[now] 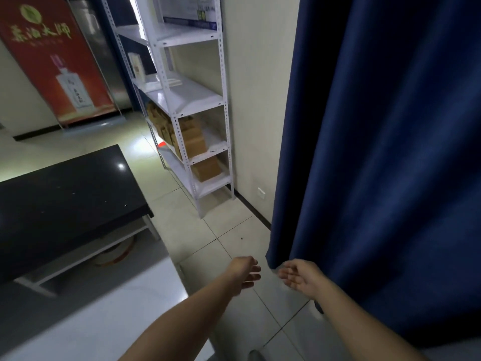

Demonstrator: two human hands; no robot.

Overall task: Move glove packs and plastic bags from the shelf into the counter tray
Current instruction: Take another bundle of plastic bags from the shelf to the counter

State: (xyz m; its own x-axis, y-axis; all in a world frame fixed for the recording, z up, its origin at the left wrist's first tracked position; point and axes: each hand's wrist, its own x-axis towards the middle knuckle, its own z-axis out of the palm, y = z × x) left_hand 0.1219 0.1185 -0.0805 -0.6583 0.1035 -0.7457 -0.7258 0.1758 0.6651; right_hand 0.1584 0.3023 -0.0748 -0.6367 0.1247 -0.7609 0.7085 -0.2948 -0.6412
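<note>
- Down at 6 o'clock, two bare forearms reach out. The left hand (246, 273) hangs with loose, relaxed fingers and holds nothing.
- The right hand (299, 278) is just beside it, palm open, also empty.
- A navy fabric curtain (390, 152) falls in soft folds at 3 o'clock.
- A glossy black rectangular countertop (65, 199) sits at 9 o'clock.
- The white perforated-metal shelf rack (205, 97) stands at 12 o'clock, well apart from both hands. Brown cardboard boxes (194, 144) fill its lower tiers, and I can't tell any packs or bags there.

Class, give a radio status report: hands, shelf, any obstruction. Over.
Left hand and right hand open, empty. Shelf ahead, beyond the hands; nothing picked up. Blue curtain close at right.
</note>
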